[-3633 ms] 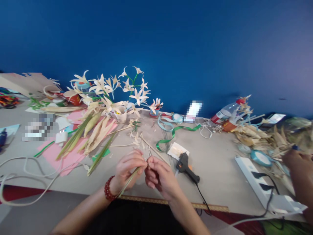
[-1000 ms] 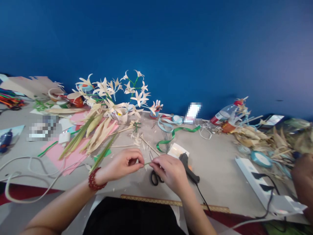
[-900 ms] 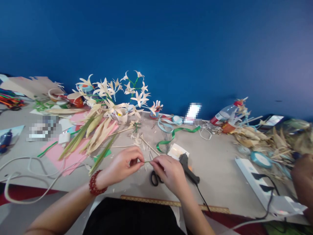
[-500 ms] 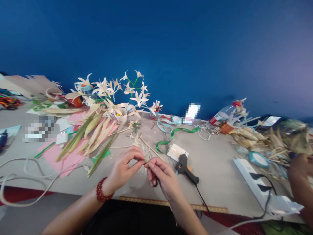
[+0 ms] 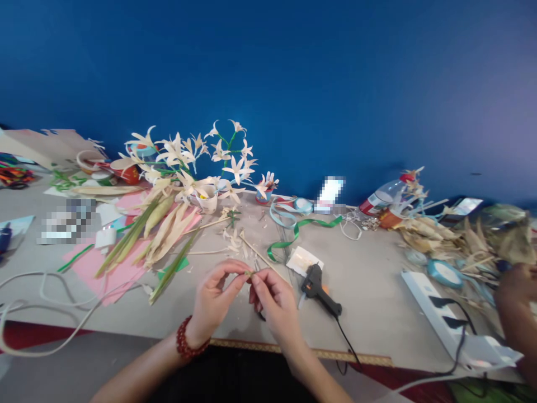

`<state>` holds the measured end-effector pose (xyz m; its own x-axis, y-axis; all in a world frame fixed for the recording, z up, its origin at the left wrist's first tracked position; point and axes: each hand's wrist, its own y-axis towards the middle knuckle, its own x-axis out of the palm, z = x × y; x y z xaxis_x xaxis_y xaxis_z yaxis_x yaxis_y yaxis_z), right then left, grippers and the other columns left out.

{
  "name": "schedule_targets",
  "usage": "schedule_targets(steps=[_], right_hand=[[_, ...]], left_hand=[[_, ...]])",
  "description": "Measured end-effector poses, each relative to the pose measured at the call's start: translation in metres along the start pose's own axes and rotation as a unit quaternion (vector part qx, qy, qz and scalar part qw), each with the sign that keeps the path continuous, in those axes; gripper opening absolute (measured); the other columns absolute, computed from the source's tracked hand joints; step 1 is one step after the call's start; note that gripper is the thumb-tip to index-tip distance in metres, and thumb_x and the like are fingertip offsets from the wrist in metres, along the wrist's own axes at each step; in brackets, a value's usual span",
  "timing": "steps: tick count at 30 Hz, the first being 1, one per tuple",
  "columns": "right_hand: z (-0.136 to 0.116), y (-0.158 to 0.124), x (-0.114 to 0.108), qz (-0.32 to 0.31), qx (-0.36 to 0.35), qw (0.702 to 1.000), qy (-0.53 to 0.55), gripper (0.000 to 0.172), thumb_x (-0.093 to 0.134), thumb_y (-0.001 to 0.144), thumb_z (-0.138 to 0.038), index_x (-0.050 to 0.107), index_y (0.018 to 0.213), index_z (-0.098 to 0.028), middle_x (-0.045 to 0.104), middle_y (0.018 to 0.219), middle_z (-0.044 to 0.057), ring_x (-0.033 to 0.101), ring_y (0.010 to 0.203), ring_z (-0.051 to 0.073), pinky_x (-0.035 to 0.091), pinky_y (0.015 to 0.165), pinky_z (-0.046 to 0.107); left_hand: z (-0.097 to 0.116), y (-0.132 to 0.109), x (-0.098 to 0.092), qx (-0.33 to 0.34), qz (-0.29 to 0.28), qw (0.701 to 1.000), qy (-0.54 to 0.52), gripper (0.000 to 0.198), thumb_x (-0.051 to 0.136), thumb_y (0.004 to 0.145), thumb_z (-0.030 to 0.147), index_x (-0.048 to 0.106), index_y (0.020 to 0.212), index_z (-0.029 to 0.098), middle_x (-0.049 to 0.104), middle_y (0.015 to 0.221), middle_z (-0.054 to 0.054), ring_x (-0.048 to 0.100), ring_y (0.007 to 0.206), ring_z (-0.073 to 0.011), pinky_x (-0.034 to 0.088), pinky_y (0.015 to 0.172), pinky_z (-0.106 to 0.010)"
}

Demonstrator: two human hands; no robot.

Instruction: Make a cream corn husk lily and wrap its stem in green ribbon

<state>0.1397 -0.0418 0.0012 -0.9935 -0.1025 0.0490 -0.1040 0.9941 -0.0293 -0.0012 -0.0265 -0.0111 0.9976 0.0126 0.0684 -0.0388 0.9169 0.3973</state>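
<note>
My left hand, with a red bead bracelet at its wrist, pinches one end of a small yellow-green strip. Thumb and fingers of my right hand close on the other end, so the fingertips of both hands nearly meet. The strip is too small to name exactly. Something dark shows beneath my right fingers, its kind hidden. Right of my hands lies a black glue gun beside a white pad. Beyond my fingertips are a thin pale stick and husk scraps.
Corn husks lie on pink paper at left. White husk flowers stand behind in a cup. Green ribbon curls at centre. A power strip and another person's arm are at right. A ruler edges the table.
My left hand and bracelet have shifted right and slightly down. My right hand has turned a little, and the fingertips are closer together on the strip.
</note>
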Motion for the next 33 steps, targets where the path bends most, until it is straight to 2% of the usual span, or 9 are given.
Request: schedule_targets(steps=[7,10,14,19,21,23,25,28,33], right_hand=[[-0.006,-0.003,0.000,0.019,-0.072,0.988,-0.132,0.029,0.050,0.094,-0.036,0.054,0.071,-0.019,0.050,0.058,-0.003,0.043,0.049,0.010,0.033,0.047,0.022],[-0.007,-0.001,-0.004,0.019,-0.086,0.980,-0.178,0.030,0.050,0.094,-0.036,0.052,0.069,-0.019,0.047,0.055,-0.004,0.041,0.048,0.010,0.031,0.046,0.022],[0.000,-0.001,-0.009,0.067,-0.120,0.955,-0.261,0.027,0.056,0.091,-0.034,0.048,0.070,-0.020,0.042,0.056,-0.006,0.040,0.049,0.010,0.031,0.049,0.022],[0.002,0.000,-0.013,0.108,-0.193,0.924,-0.311,0.014,0.060,0.090,-0.029,0.055,0.097,-0.019,0.054,0.078,0.001,0.049,0.060,0.013,0.041,0.056,0.025],[-0.002,0.001,-0.014,0.103,-0.245,0.906,-0.328,0.014,0.059,0.091,-0.024,0.057,0.104,-0.019,0.059,0.095,0.007,0.056,0.076,0.017,0.046,0.067,0.029],[-0.005,0.002,-0.015,0.083,-0.275,0.894,-0.345,0.008,0.057,0.091,-0.020,0.059,0.099,-0.020,0.062,0.100,0.009,0.058,0.091,0.022,0.046,0.079,0.033],[-0.005,0.002,-0.016,0.061,-0.267,0.896,-0.349,0.004,0.056,0.092,-0.020,0.059,0.091,-0.020,0.064,0.089,0.007,0.058,0.088,0.022,0.045,0.079,0.033],[-0.001,0.002,-0.017,0.028,-0.211,0.922,-0.323,0.010,0.053,0.095,-0.024,0.058,0.087,-0.020,0.061,0.076,0.003,0.056,0.070,0.017,0.043,0.066,0.028],[-0.002,0.004,-0.022,-0.043,-0.166,0.946,-0.275,0.015,0.048,0.097,-0.027,0.055,0.085,-0.021,0.059,0.072,0.000,0.055,0.067,0.015,0.040,0.065,0.025]], left_hand=[[0.002,-0.003,0.007,-0.061,0.027,0.994,-0.082,0.007,0.067,0.083,0.013,0.067,0.084,0.020,0.071,0.087,-0.002,0.067,0.087,-0.0155,0.055,0.081,-0.027],[0.004,-0.003,0.006,-0.082,0.017,0.994,-0.077,0.004,0.066,0.084,0.015,0.067,0.084,0.019,0.071,0.086,-0.003,0.066,0.085,-0.0152,0.054,0.080,-0.027],[0.006,-0.003,0.004,-0.099,-0.009,0.994,-0.051,0.002,0.064,0.086,0.018,0.066,0.086,0.018,0.070,0.089,-0.004,0.065,0.088,-0.0161,0.053,0.083,-0.028],[0.007,0.000,0.004,-0.110,-0.022,0.993,-0.023,0.004,0.062,0.087,0.021,0.064,0.087,0.018,0.066,0.088,-0.004,0.063,0.087,-0.0168,0.052,0.080,-0.028],[0.007,0.000,0.005,-0.115,-0.018,0.993,-0.007,0.004,0.062,0.087,0.022,0.063,0.087,0.018,0.065,0.087,-0.004,0.062,0.085,-0.0163,0.051,0.078,-0.027],[0.009,0.000,0.004,-0.113,-0.024,0.993,0.015,0.004,0.061,0.087,0.022,0.063,0.089,0.018,0.064,0.087,-0.003,0.061,0.084,-0.0158,0.051,0.078,-0.026],[0.010,0.001,0.002,-0.106,-0.044,0.993,0.037,0.006,0.059,0.089,0.022,0.063,0.092,0.019,0.064,0.090,-0.003,0.060,0.087,-0.0156,0.050,0.080,-0.026],[0.010,0.002,-0.003,-0.106,-0.077,0.990,0.052,0.008,0.058,0.090,0.024,0.064,0.094,0.019,0.064,0.093,-0.003,0.060,0.089,-0.0156,0.049,0.082,-0.026],[0.009,0.005,-0.009,-0.164,-0.109,0.980,0.014,0.011,0.058,0.091,0.026,0.065,0.096,0.019,0.063,0.092,-0.003,0.060,0.079,-0.0134,0.049,0.073,-0.025]])
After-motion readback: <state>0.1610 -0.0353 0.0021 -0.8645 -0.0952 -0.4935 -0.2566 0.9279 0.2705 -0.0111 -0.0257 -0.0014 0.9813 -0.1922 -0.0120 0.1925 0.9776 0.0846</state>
